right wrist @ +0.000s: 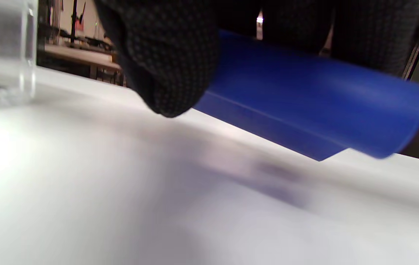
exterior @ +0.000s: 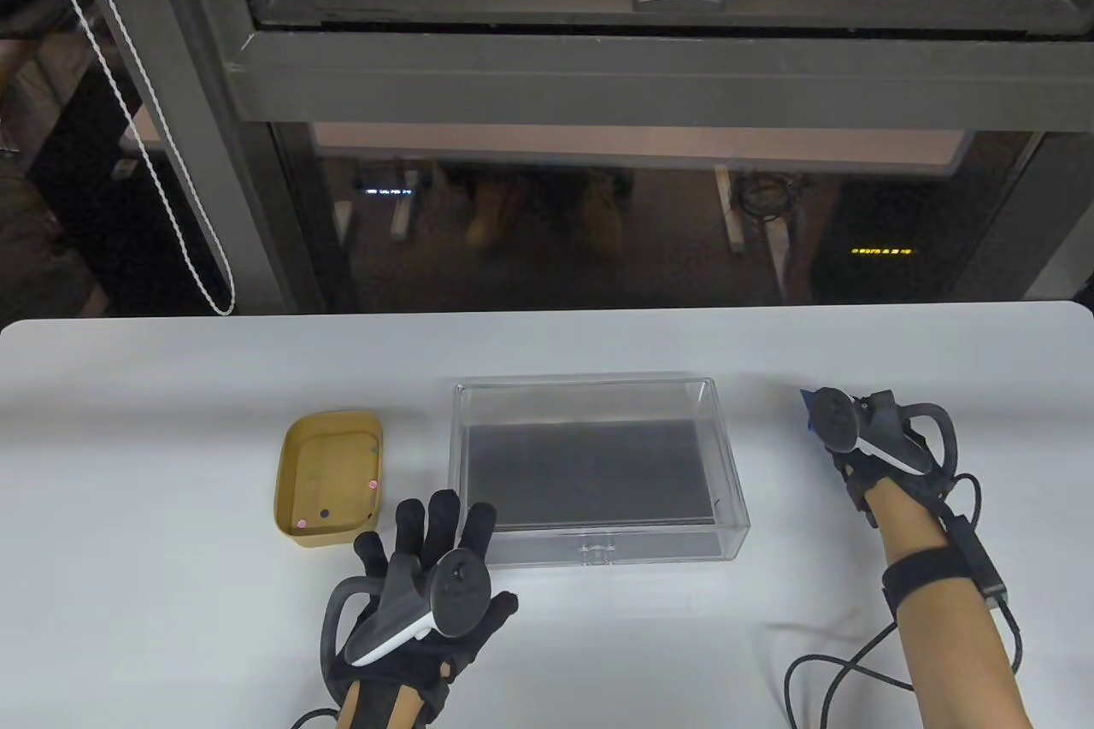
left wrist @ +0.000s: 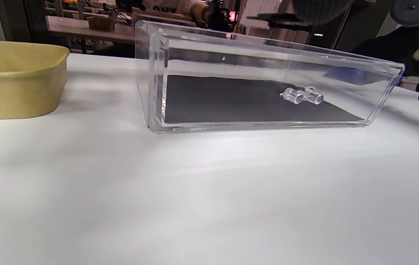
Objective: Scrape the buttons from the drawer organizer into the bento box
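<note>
A clear acrylic drawer organizer (exterior: 598,468) with a dark floor sits mid-table; it also shows in the left wrist view (left wrist: 261,84). I see no buttons on its floor. A tan bento box (exterior: 329,477) stands to its left (left wrist: 14,79) with a few small buttons (exterior: 372,485) inside. My left hand (exterior: 427,567) lies open and flat on the table in front of the box and organizer, fingers spread. My right hand (exterior: 855,438) is right of the organizer and grips a blue scraper (right wrist: 305,99), held just above the table; its tip shows in the table view (exterior: 807,404).
The white table (exterior: 171,609) runs to a rounded far edge below a dark window frame. A black cable (exterior: 846,669) trails from my right wrist over the table at front right. The organizer's clear knob (left wrist: 301,96) faces me.
</note>
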`<move>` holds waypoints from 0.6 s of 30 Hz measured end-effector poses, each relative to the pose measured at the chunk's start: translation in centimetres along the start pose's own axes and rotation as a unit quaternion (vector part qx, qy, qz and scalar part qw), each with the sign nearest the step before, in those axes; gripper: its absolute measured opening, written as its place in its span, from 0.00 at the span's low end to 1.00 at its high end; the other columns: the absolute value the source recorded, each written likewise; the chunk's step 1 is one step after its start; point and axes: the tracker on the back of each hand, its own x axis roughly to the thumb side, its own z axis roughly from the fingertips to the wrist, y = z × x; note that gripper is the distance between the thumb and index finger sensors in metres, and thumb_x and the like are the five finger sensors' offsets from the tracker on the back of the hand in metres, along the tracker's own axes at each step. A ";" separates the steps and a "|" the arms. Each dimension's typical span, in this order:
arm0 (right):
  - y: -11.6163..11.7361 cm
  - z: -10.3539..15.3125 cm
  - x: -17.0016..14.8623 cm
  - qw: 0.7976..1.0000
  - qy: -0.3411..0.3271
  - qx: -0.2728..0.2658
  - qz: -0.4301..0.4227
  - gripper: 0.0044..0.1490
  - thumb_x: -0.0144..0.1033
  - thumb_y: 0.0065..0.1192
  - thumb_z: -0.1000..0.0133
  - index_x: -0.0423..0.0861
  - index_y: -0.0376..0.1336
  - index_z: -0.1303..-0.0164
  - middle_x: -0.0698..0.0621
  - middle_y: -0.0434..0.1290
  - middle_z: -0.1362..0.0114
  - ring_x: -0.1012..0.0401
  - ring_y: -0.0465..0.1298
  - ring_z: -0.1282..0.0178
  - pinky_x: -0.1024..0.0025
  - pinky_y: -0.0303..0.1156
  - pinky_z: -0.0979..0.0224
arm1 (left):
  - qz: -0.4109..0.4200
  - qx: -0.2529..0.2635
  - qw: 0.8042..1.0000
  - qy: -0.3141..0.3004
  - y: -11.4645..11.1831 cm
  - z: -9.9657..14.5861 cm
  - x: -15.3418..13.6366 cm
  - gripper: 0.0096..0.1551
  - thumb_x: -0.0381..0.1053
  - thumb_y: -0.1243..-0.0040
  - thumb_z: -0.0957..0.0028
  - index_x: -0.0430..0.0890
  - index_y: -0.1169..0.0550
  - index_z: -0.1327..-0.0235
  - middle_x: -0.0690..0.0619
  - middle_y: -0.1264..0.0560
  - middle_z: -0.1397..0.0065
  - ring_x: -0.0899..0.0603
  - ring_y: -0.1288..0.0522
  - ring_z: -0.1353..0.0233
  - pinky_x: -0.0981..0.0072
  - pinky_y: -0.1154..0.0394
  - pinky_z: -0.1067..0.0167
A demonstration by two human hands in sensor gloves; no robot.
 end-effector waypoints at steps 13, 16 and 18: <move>2.9 -0.1 0.1 0.998 -0.021 0.047 0.041 0.42 0.34 0.79 0.62 0.48 0.63 0.36 0.49 0.76 0.34 0.38 0.82 0.37 0.37 0.82 0.41 | 0.000 -0.018 1.000 0.006 -0.7 -0.5 -0.6 0.52 0.73 0.58 0.41 0.57 0.69 0.22 0.43 0.76 0.15 0.28 0.73 0.18 0.17 0.67 0.31; 3.0 -0.1 0.0 0.997 -0.021 0.057 0.043 0.41 0.34 0.79 0.62 0.47 0.63 0.36 0.49 0.76 0.34 0.38 0.81 0.37 0.37 0.82 0.41 | 0.003 -0.018 1.000 0.006 -0.6 -0.5 -0.7 0.52 0.73 0.58 0.41 0.57 0.69 0.22 0.43 0.76 0.15 0.28 0.73 0.18 0.17 0.67 0.31; 3.2 -0.1 0.0 0.997 -0.022 0.064 0.044 0.41 0.33 0.78 0.61 0.47 0.63 0.36 0.49 0.75 0.34 0.38 0.81 0.37 0.37 0.82 0.41 | 0.003 -0.018 1.000 0.004 -0.7 -0.6 -0.7 0.52 0.73 0.58 0.41 0.57 0.69 0.21 0.43 0.76 0.15 0.28 0.73 0.18 0.17 0.67 0.31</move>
